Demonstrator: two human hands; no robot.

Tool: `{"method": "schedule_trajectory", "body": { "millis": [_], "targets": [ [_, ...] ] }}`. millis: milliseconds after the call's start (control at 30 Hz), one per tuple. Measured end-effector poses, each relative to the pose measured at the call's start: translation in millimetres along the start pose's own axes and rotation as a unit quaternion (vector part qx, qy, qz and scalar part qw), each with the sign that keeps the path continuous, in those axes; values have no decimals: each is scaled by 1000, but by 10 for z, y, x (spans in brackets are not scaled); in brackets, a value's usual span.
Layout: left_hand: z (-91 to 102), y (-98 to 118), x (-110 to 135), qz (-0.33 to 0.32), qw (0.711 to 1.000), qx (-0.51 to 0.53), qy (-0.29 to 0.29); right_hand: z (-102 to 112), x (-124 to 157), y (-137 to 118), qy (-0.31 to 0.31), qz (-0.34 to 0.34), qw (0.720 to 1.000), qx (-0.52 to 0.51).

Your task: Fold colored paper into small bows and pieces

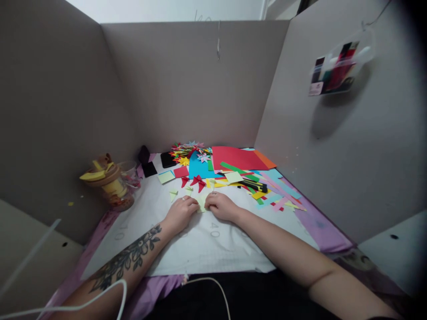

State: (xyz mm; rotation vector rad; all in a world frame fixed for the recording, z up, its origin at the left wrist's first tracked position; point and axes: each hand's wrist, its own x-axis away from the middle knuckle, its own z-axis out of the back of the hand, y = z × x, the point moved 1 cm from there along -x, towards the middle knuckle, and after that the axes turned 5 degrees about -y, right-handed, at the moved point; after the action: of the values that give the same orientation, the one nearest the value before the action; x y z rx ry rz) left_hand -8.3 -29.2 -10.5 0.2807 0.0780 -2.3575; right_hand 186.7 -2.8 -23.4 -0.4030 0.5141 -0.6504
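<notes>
A small piece of pale yellow-green paper point(201, 203) lies low on the white sheet between my hands. My left hand point(183, 213) has its curled fingertips on the paper's left side. On the right side, my right hand point(221, 206) pinches the same paper, its fingers bent together. Just beyond the hands lie small folded pale green pieces point(173, 195) and folded red pieces point(199, 182). Farther back, a stack of pale green paper squares point(166, 177) sits beside a red square point(181, 172). Any fold in the held paper is too small to make out.
Finished-looking paper stars point(191, 151) pile up at the back. Red sheets point(236, 158), coloured strips point(280, 189) and a black-yellow cutter point(254, 184) lie to the right. A cup with a brown lid point(111, 184) stands left. Grey panels point(196, 84) enclose three sides.
</notes>
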Motion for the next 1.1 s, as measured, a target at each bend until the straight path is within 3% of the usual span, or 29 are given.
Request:
{"method": "schedule_trajectory", "body": {
  "millis": [200, 400, 600, 900, 1100],
  "targets": [
    [-14, 3, -37, -5, 1000, 7, 23, 37, -11, 51, -19, 4, 1000, 5],
    [77, 43, -31, -25, 1000, 16, -6, 71, 18, -6, -49, 41, 998, 4],
    [110, -39, 71, -2, 999, 50, -12, 64, 73, -110, -79, 85, 993, 33],
    [29, -119, 1, 25, 986, 162, -7, 79, 137, -80, -115, 79, 989, 58],
    [25, -92, -62, 88, 977, 195, -20, 67, 185, -74, -123, 78, 987, 65]
  ]
}}
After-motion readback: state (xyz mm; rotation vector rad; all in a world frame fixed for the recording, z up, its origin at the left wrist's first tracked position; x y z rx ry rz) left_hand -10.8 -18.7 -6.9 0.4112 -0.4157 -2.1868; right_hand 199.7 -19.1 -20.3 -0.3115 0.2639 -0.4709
